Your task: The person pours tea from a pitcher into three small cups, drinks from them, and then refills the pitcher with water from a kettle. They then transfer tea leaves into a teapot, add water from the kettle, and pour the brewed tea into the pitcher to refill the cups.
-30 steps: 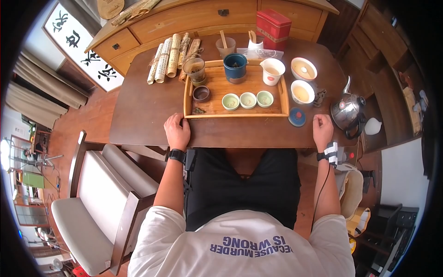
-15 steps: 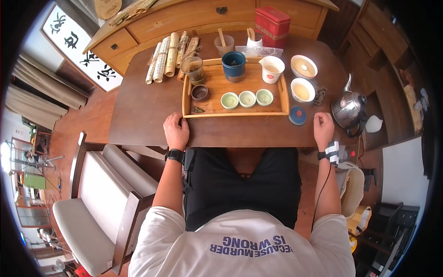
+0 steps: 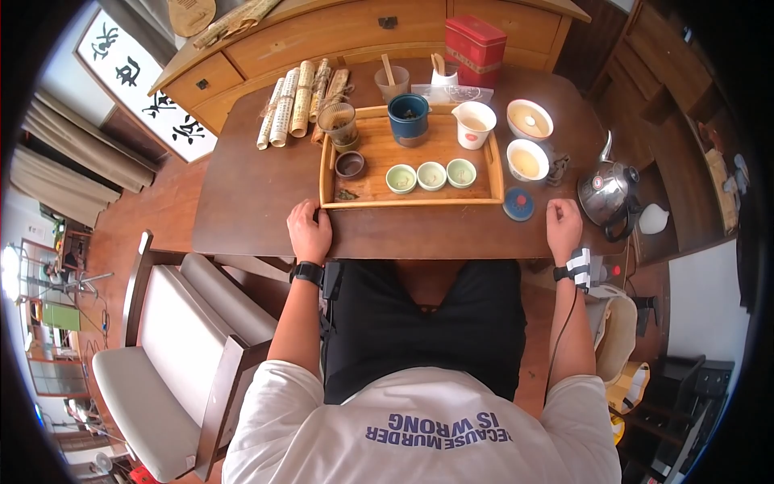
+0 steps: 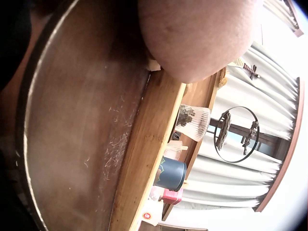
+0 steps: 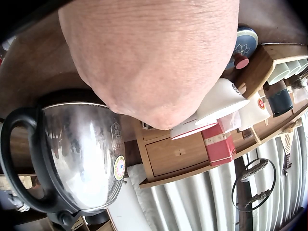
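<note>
The left hand [image 3: 310,232] rests on the table by the near left corner of a wooden tray [image 3: 411,205], holding nothing. Further right, the right hand [image 3: 564,229] lies on the tabletop with its fingers bent in, empty, between a blue lid [image 3: 518,205] and a steel kettle [image 3: 603,194]. On the tray stand three small green cups [image 3: 431,176], a dark cup [image 3: 350,165], a ribbed glass [image 3: 338,123], a blue pot [image 3: 409,121] and a white pitcher [image 3: 473,127]. Each wrist view shows mostly the back of the hand [image 4: 197,38], its fingers hidden.
Two white bowls [image 3: 528,161] stand right of the tray. Behind it are a red tin [image 3: 476,52], a glass with a wooden tool [image 3: 393,83] and a plastic bag. Written scrolls [image 3: 282,113] lie at the back left. A padded chair [image 3: 153,387] stands at the left.
</note>
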{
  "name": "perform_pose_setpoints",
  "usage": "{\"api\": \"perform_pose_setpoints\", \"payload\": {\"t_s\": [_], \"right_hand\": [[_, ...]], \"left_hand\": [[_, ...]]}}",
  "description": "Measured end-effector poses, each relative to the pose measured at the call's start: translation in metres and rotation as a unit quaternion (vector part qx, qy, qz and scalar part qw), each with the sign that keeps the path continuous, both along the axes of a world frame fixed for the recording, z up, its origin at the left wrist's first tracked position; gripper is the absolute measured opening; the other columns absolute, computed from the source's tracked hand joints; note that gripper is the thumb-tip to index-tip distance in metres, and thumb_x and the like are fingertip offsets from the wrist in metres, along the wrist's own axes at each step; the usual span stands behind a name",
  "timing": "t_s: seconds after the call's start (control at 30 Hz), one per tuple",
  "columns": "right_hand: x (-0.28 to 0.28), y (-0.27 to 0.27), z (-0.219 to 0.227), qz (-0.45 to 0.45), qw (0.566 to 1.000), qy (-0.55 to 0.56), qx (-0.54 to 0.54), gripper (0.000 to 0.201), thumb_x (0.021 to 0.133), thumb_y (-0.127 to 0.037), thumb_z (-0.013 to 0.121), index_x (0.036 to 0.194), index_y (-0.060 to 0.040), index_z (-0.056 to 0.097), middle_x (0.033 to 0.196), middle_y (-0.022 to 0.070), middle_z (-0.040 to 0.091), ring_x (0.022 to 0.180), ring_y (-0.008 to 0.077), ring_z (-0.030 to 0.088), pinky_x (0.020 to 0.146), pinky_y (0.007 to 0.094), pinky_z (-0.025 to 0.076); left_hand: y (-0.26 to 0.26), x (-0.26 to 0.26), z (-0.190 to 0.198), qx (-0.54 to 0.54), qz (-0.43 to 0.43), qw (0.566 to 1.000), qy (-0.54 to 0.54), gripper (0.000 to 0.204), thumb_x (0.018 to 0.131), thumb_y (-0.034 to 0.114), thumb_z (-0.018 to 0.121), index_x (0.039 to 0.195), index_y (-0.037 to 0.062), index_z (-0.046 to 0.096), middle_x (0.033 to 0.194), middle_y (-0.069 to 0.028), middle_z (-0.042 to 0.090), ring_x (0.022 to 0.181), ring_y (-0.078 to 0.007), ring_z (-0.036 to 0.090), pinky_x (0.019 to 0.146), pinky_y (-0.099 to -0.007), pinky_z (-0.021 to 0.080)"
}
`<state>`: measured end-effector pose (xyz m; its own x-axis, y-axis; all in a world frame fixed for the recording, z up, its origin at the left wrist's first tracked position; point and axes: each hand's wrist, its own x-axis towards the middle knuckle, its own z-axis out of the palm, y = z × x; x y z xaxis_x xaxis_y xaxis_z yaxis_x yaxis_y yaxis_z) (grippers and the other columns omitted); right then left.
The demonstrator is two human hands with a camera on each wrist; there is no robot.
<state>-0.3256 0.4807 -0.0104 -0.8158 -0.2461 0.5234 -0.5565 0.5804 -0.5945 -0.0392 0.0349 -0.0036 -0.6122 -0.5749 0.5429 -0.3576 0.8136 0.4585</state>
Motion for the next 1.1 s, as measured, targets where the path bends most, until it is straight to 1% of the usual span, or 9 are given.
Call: {"api": "perform_pose_setpoints", "payload": {"t_s": [0.13,0.43,0.77,1.1], "right_hand": [[-0.0008,0.0002,-0.0011,0.003,1.0,0.008,0.004,0.007,0.092,-0.007,0.071,0.093,0.0003,0.07,0.089,0.0128,0.067,0.077,0.0292,0.066,0.071,0.0382,0.053],[-0.001,-0.0003,-0.0009,0.005,1.0,0.007,0.0,0.007,0.092,-0.007,0.071,0.092,0.0001,0.071,0.089,0.0125,0.068,0.077,0.0285,0.066,0.071,0.0378,0.053],[0.0004,-0.0002,0.0008,0.008,1.0,0.002,-0.003,0.006,0.091,-0.006,0.071,0.092,0.0001,0.071,0.089,0.0125,0.067,0.077,0.0284,0.066,0.071,0.0374,0.053],[0.0005,-0.0004,0.0015,0.004,1.0,-0.007,0.0,0.008,0.092,-0.008,0.07,0.093,0.0002,0.071,0.09,0.0131,0.068,0.081,0.0298,0.066,0.074,0.0383,0.053]], "left_hand": [[-0.0019,0.0003,-0.0012,0.008,0.003,1.0,-0.016,0.012,0.089,0.007,0.068,0.099,0.0021,0.071,0.101,-0.0175,0.072,0.103,-0.0393,0.066,0.095,-0.048,0.05],[0.0013,-0.0006,0.0028,-0.005,0.0,1.0,0.001,0.011,0.089,0.007,0.068,0.098,0.0015,0.071,0.101,-0.0175,0.072,0.102,-0.0389,0.067,0.094,-0.047,0.05],[0.0008,-0.0006,0.0024,-0.002,-0.002,1.0,0.002,0.011,0.089,0.007,0.068,0.098,0.0011,0.071,0.1,-0.0182,0.072,0.102,-0.0397,0.067,0.094,-0.048,0.051],[0.0008,-0.0009,0.0018,-0.009,-0.004,1.0,0.007,0.01,0.089,0.006,0.068,0.097,0.0008,0.071,0.097,-0.0185,0.072,0.098,-0.0403,0.067,0.091,-0.048,0.051]]}}
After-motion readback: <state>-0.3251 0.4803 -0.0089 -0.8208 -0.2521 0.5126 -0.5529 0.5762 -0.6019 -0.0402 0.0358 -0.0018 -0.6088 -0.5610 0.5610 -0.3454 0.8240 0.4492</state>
